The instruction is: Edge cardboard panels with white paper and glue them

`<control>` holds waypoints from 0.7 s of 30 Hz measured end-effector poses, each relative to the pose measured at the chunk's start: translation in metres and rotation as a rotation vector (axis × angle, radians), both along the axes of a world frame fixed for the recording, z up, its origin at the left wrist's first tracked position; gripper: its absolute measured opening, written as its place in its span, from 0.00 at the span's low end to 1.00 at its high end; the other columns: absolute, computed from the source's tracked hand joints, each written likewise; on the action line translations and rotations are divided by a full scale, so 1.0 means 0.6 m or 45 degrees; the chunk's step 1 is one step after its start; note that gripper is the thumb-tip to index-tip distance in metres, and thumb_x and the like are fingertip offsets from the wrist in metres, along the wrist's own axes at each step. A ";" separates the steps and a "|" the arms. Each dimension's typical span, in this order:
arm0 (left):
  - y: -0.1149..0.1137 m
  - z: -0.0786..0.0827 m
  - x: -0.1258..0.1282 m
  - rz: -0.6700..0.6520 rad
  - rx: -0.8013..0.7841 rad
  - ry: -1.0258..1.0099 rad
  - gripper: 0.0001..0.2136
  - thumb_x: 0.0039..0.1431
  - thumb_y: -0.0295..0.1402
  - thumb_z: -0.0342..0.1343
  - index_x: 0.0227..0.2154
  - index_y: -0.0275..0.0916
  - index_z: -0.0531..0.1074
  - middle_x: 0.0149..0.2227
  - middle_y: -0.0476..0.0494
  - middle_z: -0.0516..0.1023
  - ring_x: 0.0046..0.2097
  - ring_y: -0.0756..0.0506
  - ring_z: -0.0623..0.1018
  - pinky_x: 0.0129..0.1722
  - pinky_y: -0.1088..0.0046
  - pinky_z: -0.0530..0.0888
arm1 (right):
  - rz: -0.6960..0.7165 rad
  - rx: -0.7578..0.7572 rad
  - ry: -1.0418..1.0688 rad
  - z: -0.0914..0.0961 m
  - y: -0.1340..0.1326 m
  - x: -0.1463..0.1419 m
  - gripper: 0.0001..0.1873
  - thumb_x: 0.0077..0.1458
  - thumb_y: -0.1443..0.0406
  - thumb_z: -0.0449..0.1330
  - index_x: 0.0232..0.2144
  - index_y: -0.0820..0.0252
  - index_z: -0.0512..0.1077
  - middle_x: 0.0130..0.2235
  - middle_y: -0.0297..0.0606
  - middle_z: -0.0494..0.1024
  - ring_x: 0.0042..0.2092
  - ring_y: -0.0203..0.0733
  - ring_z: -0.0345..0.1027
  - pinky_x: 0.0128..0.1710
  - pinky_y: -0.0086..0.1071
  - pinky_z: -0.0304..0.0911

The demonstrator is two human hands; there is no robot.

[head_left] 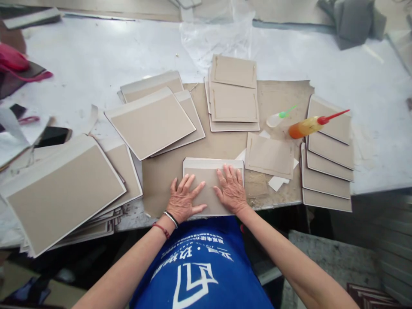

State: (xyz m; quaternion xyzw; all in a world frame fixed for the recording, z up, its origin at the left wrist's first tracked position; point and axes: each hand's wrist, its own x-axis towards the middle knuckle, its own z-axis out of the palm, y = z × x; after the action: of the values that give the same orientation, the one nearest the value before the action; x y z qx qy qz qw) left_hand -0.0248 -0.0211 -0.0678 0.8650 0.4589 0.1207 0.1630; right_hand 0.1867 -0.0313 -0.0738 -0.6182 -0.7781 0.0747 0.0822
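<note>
Beige panel (210, 198) — under right hand (231, 189); left hand (184, 200) over left edge — hands spread wide.

Bright, even light fell on the white table (112, 49), and the clear plastic (222, 36) had shiny spots. The cards (149, 122) made only soft shadows. Below the table it was dark. Everything looked a bit blurry, and the sides looked smeared and stretched.

1 wide white worktable (128, 47), brightly lit; worn grey surface (331, 257) lower right; shadow (289, 221) beneath.
</note>
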 end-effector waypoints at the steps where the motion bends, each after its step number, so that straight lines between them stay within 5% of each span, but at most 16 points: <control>1: -0.003 0.001 0.000 0.003 0.005 -0.015 0.31 0.47 0.50 0.54 0.54 0.48 0.60 0.58 0.34 0.57 0.60 0.35 0.56 0.57 0.49 0.45 | -0.005 0.042 0.005 0.002 -0.001 0.004 0.29 0.57 0.58 0.47 0.59 0.60 0.50 0.62 0.48 0.49 0.63 0.50 0.36 0.58 0.52 0.38; 3: -0.012 0.005 -0.003 0.068 0.022 -0.077 0.32 0.50 0.47 0.53 0.56 0.42 0.56 0.58 0.32 0.56 0.60 0.36 0.55 0.57 0.52 0.50 | -0.101 0.136 0.003 0.014 -0.008 0.014 0.27 0.57 0.61 0.46 0.58 0.63 0.50 0.60 0.50 0.54 0.61 0.50 0.42 0.57 0.49 0.44; 6: -0.034 0.009 -0.015 0.409 0.040 -0.191 0.29 0.56 0.39 0.48 0.58 0.32 0.51 0.57 0.28 0.57 0.59 0.37 0.57 0.55 0.55 0.58 | -0.430 0.210 -0.032 0.034 -0.036 0.033 0.24 0.57 0.63 0.46 0.55 0.68 0.56 0.53 0.55 0.62 0.56 0.52 0.52 0.52 0.46 0.52; 9: -0.054 0.010 -0.028 0.664 -0.010 -0.175 0.19 0.58 0.33 0.44 0.50 0.30 0.63 0.52 0.27 0.63 0.55 0.37 0.61 0.52 0.53 0.63 | -0.589 0.083 -0.059 0.043 -0.072 0.046 0.18 0.56 0.64 0.47 0.46 0.68 0.66 0.44 0.53 0.69 0.49 0.51 0.59 0.47 0.44 0.56; 12: -0.062 0.011 -0.030 0.656 -0.120 -0.147 0.14 0.57 0.31 0.43 0.41 0.35 0.71 0.50 0.32 0.65 0.53 0.37 0.62 0.50 0.52 0.64 | -0.594 -0.068 -0.062 0.043 -0.089 0.047 0.16 0.56 0.65 0.46 0.41 0.67 0.68 0.40 0.52 0.71 0.45 0.50 0.61 0.45 0.44 0.57; 21: -0.063 0.012 -0.021 0.657 -0.264 -0.390 0.15 0.55 0.34 0.44 0.42 0.38 0.71 0.49 0.34 0.67 0.52 0.36 0.63 0.51 0.49 0.61 | -0.761 -0.225 0.087 0.046 -0.083 0.024 0.19 0.55 0.68 0.43 0.44 0.69 0.68 0.42 0.54 0.72 0.47 0.49 0.62 0.46 0.41 0.57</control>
State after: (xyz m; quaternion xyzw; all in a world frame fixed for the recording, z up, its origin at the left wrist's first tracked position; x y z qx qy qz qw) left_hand -0.0376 -0.0589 -0.0607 0.6706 0.6431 0.2396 0.2816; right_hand 0.2013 -0.0811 -0.0460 -0.8215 -0.5492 0.1352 0.0725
